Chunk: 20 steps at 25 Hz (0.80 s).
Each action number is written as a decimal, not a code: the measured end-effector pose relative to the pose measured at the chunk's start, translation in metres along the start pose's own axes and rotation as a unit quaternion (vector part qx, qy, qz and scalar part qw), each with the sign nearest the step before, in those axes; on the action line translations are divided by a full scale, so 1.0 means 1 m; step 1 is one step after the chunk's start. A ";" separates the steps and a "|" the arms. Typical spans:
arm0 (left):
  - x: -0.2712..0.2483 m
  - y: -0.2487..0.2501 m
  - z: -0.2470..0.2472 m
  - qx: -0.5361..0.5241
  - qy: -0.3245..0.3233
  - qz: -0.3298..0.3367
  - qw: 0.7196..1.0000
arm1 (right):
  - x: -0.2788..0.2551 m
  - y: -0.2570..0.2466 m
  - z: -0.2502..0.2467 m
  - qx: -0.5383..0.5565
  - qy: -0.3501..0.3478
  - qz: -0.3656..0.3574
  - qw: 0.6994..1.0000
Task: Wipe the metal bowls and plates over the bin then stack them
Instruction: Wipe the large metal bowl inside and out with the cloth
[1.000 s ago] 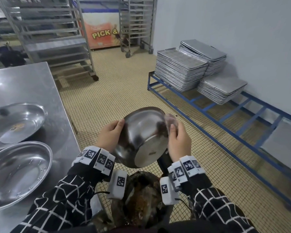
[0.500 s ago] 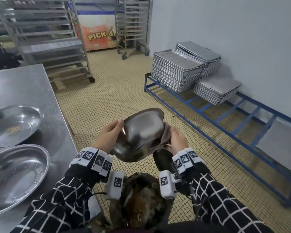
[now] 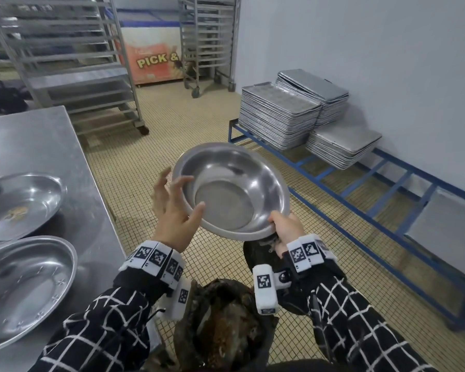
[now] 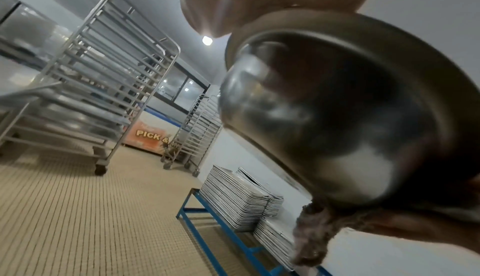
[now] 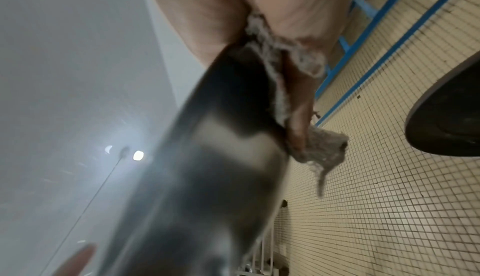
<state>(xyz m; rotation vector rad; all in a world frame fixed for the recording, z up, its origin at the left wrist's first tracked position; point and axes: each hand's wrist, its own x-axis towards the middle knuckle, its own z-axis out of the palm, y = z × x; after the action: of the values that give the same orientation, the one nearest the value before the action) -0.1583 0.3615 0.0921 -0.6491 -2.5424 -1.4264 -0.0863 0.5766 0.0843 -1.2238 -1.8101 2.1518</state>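
Observation:
A round metal bowl (image 3: 231, 189) hangs in the air above the bin (image 3: 220, 326), its mouth turned up toward me and its inside looking clean. My right hand (image 3: 279, 224) grips its near right rim, with a grey-brown cloth (image 3: 271, 239) bunched under the fingers; the cloth (image 5: 311, 149) dangles below the bowl (image 5: 207, 177) in the right wrist view. My left hand (image 3: 184, 194) is at the left rim with fingers spread, thumb and a fingertip touching the edge. The left wrist view shows the bowl's (image 4: 337, 116) underside and the cloth (image 4: 311, 235).
A steel table (image 3: 51, 146) on the left carries a plate with food residue (image 3: 19, 200) and a second plate (image 3: 24, 285) nearer me. A black lid (image 3: 255, 255) lies by the bin. Stacked trays (image 3: 279, 116) sit on a blue frame (image 3: 360, 189) at right; wheeled racks stand behind.
The bowl has been flipped from underside-facing to mouth up and raised. My left hand has let go of its grip and spread its fingers; my right hand now holds the near rim.

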 end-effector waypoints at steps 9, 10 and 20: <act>0.010 0.004 -0.005 -0.306 -0.129 -0.311 0.891 | -0.003 0.018 -0.003 -0.045 0.038 -0.182 0.982; 0.011 0.002 -0.003 -0.308 -0.118 -0.316 0.889 | -0.002 0.019 -0.004 -0.058 0.038 -0.188 0.980; 0.027 0.014 -0.008 -0.209 -0.063 -0.217 0.951 | -0.004 -0.003 -0.018 -0.122 0.072 -0.244 0.959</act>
<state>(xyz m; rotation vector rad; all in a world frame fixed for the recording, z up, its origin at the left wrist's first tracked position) -0.1773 0.3689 0.1168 -0.2337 -2.6053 -2.1713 -0.0742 0.5893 0.0898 -0.8211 -2.0859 1.5734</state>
